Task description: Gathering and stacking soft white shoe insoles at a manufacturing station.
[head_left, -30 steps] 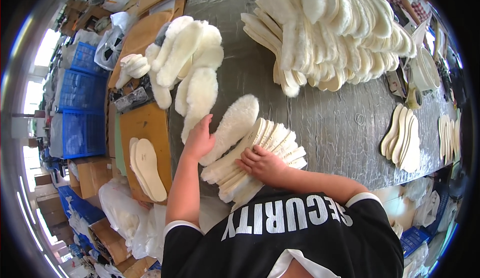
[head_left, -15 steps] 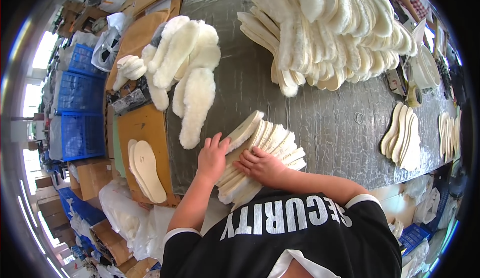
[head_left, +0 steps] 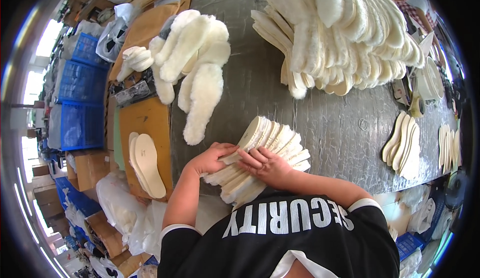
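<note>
A fanned row of cream fleece insoles (head_left: pixel 274 134) leans on the table close to my body, their edges overlapping. With fingers pressed together, my left hand (head_left: pixel 212 159) grips the leftmost insole (head_left: pixel 248 137) by its near-left edge. My right hand (head_left: pixel 265 168) lies across the middle of the row, fingers curled over the insoles, its fingertips near those of my left hand. The two palms and the lower part of the row between them are partly hidden.
Large piles of fleece insoles (head_left: pixel 345 43) stand at the far right, with looser fleece insoles (head_left: pixel 204 95) at the far left. Flat insoles (head_left: pixel 146 165) lie on a brown board (head_left: pixel 162 128); more insoles (head_left: pixel 402 145) rest at right. Blue crates (head_left: pixel 82 125) stand beyond the table's left side.
The leftmost insole, earlier tilted out from the row, now lies against it. My left hand has come nearer my body, its spread fingers closing on that insole. The whole view has shifted slightly.
</note>
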